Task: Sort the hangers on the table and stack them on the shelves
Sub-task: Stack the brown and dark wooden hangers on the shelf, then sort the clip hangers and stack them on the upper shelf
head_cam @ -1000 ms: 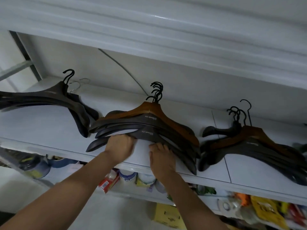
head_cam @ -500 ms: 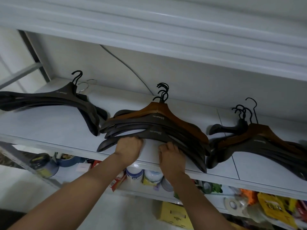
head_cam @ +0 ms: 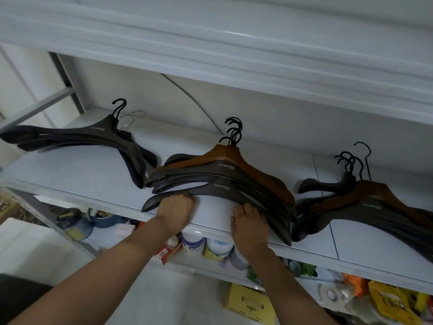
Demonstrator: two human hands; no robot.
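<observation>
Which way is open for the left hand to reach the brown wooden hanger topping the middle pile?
Probably yes: the left hand grips the dark front hanger, and nothing covers the brown wooden hanger lying just behind it.

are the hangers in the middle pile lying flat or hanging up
Lying flat. The middle pile rests stacked on the shelf, hooks pointing at the back wall, gripping nothing.

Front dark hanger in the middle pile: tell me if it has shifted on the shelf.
No. The front dark hanger sits the same against the shelf seam and the brown hanger behind it; only the view has swung.
</observation>
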